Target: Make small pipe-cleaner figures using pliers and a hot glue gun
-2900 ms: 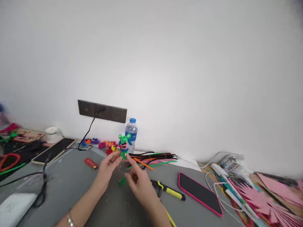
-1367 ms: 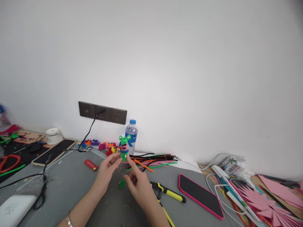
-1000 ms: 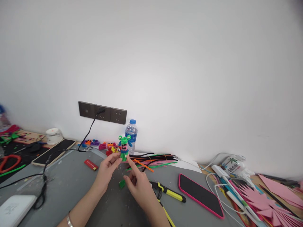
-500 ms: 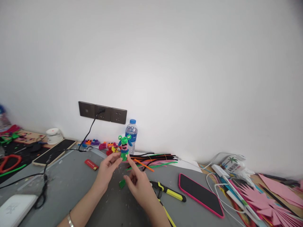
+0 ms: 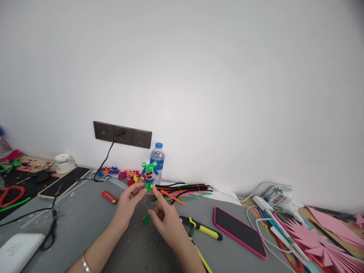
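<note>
A small green pipe-cleaner figure (image 5: 149, 176) stands upright in my left hand (image 5: 129, 203), pinched near its base between thumb and fingers. It has a pink-and-black striped middle, a blue band, blue side pieces and two looped ears. My right hand (image 5: 167, 220) stretches its index finger to the figure's lower right side. The thumb is apart and the other fingers are curled, with nothing seen in them. Below the right fingertips lies a small green piece (image 5: 146, 219), partly covered by the hand. Yellow-and-black pliers (image 5: 204, 229) rest beside the right wrist.
Behind the figure are a water bottle (image 5: 157, 161) and a bundle of pipe cleaners (image 5: 193, 189). A pink-cased phone (image 5: 239, 232) lies right, near cables and pink paper (image 5: 315, 244). Left are a red packet (image 5: 109, 197), another phone (image 5: 65, 183), black cord (image 5: 53, 216) and red-handled scissors (image 5: 11, 196).
The view has shifted very slightly. Both hands and the figure keep nearly the same pose, with my right index finger still at the figure's side.
</note>
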A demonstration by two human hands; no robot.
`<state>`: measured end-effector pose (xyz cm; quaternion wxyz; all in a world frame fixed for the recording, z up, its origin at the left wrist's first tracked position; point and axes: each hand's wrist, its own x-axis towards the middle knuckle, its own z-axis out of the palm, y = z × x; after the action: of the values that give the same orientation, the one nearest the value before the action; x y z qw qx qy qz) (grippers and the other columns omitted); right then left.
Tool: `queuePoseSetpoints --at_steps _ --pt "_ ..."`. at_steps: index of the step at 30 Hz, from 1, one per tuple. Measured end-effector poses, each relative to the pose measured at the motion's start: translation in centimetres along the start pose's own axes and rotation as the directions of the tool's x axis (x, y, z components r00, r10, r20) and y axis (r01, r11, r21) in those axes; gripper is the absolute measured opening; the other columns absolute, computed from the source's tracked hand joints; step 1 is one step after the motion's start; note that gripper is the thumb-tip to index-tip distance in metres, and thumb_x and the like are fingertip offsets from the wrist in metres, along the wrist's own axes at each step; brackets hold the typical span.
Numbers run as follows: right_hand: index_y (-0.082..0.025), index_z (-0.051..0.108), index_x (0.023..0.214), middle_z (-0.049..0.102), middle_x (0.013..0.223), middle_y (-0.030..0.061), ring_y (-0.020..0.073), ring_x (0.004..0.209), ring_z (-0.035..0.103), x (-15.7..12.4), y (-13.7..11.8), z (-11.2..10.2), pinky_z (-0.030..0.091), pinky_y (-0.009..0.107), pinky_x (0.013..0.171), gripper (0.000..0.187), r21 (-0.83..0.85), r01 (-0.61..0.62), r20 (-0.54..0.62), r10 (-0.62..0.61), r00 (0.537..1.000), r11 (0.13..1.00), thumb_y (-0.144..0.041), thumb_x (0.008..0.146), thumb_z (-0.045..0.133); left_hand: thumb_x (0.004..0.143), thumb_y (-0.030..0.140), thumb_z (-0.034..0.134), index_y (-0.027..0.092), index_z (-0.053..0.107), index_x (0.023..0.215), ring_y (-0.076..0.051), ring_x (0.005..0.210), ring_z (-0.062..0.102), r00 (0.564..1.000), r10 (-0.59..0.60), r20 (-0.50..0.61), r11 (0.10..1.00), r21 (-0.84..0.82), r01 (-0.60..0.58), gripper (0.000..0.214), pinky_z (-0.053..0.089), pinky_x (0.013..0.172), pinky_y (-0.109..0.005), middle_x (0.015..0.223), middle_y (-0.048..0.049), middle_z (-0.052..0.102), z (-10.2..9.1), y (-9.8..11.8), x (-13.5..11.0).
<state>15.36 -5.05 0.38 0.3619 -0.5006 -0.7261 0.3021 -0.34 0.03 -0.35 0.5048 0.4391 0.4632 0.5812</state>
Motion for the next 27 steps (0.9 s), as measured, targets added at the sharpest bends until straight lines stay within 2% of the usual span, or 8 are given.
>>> queuePoseSetpoints --at_steps 13,22,27 --pt "-0.027 0.024 0.152 0.052 0.062 -0.0076 0.0105 0.055 0.048 -0.02 0.14 -0.09 0.038 0.018 0.058 0.072 0.011 0.003 -0.001 -0.003 1.000 1.000 -0.021 0.088 0.057 0.057 0.048 0.083 0.020 0.074 0.086 -0.021 0.079 0.063 1.000 0.005 -0.004 1.000 0.014 -0.005 0.041 0.050 0.067 -0.027 0.088 -0.0070 0.073 -0.06 0.10 0.02" --pt "-0.028 0.025 0.152 0.050 0.063 -0.0077 0.0109 0.057 0.047 -0.05 0.16 -0.16 0.037 0.019 0.060 0.072 0.020 -0.014 0.012 0.014 1.000 1.000 -0.021 0.088 0.056 0.060 0.049 0.081 0.019 0.073 0.085 -0.021 0.079 0.063 1.000 0.026 0.012 0.999 0.029 -0.027 0.039 0.050 0.066 -0.027 0.088 -0.0072 0.072 -0.10 -0.10 0.03" --pt "-0.028 0.025 0.152 0.051 0.063 -0.0077 0.0107 0.058 0.047 0.05 0.23 -0.19 0.037 0.019 0.060 0.073 0.022 -0.011 0.004 0.011 1.000 1.000 -0.021 0.087 0.058 0.058 0.050 0.082 0.019 0.073 0.085 -0.021 0.077 0.062 1.000 -0.001 0.011 0.999 0.036 0.001 0.042 0.049 0.065 -0.026 0.085 -0.0063 0.071 0.04 0.29 -0.21"
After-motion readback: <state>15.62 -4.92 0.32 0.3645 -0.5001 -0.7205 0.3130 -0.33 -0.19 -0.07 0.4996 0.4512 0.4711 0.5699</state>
